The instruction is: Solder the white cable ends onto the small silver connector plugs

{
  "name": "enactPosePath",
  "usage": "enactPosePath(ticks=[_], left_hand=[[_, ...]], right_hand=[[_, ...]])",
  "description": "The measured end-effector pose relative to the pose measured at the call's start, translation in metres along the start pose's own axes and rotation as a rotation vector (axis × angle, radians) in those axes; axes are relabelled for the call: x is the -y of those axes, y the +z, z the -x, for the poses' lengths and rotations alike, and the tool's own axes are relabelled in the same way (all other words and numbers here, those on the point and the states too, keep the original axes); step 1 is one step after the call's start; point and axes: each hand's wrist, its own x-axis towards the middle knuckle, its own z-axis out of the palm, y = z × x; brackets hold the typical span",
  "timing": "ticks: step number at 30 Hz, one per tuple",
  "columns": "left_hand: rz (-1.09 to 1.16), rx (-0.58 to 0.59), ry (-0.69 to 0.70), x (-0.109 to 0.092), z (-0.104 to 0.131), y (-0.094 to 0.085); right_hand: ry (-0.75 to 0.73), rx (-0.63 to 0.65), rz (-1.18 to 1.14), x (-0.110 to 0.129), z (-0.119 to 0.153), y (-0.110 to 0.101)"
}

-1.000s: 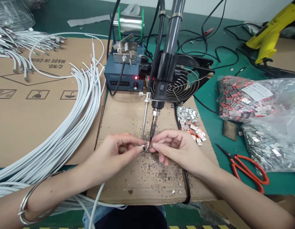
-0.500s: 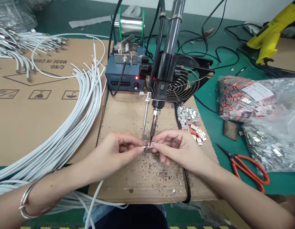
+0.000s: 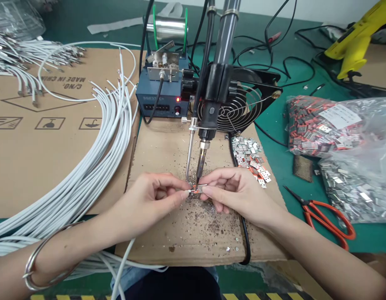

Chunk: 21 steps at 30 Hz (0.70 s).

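My left hand point(image 3: 161, 199) pinches the end of a white cable point(image 3: 125, 259), whose length trails down below the wrist. Between thumb and fingers, my right hand point(image 3: 233, 189) grips a small USB connector point(image 3: 198, 189) with orange plastic and a metal shell. Cable end and connector meet under the tip of a soldering iron point(image 3: 200, 164), which is clamped on a stand and points down. The thin metal solder guide tube point(image 3: 190, 154) curves in beside the tip. Whether wire and connector are joined is too small to tell.
Behind stand a blue solder feeder point(image 3: 160, 98), a solder spool point(image 3: 170, 31) and a fan point(image 3: 235, 110). Loose connectors point(image 3: 250, 156) lie right of the iron. Further right are bagged parts point(image 3: 320, 129) and orange-handled pliers point(image 3: 330, 214). Bundled white cables point(image 3: 102, 166) fill the left.
Both hands stay at the iron's tip with the same hold. The connector looks slightly shifted and flatter under the tip, and the camera view has moved a little.
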Motion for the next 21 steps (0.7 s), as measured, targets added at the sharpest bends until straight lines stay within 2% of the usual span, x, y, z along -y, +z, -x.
enactPosePath(ticks=[6, 12, 21], left_hand=[[-0.029, -0.014, -0.032, -0.0012, 0.0000, -0.0005], [-0.011, -0.014, 0.014, -0.0019, 0.0011, -0.0007], [-0.023, -0.011, 0.005, -0.0009, -0.0006, -0.0001]], right_hand=[[0.018, -0.029, 0.018, 0.0012, 0.0005, 0.0023], [-0.010, -0.011, 0.019, 0.0006, 0.0026, 0.0003], [-0.019, -0.008, 0.040, 0.0003, 0.0016, 0.0003]])
